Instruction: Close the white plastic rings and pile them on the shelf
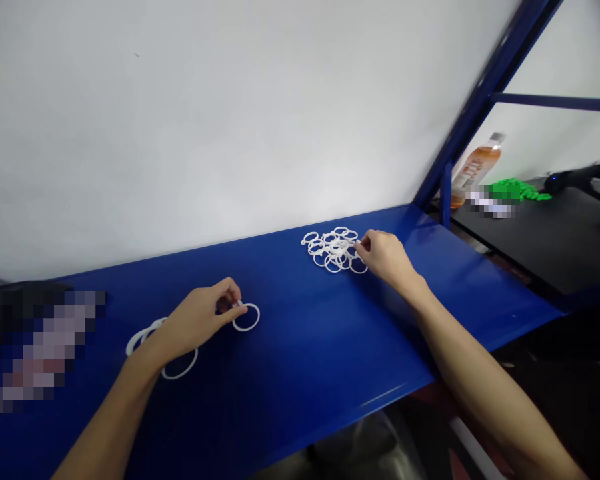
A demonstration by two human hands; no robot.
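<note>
Just under both hands (pixel 197 320) (pixel 385 257), white plastic rings (pixel 333 251) lie scattered.

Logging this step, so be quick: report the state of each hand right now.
Left hand: pinched shut on a white plastic ring.
Right hand: fingertips at the pile of white rings; cannot tell if holding one.

**Reaching out, palms down**

The left hand (pixel 197 320) sits nearer, its fingers (pixel 229 291) pinched against the thumb. The right hand (pixel 385 257) reaches farther ahead, fingers curled downward. The bare left forearm (pixel 113 407) and right forearm (pixel 480 380) angle inward from the lower corners.
</note>
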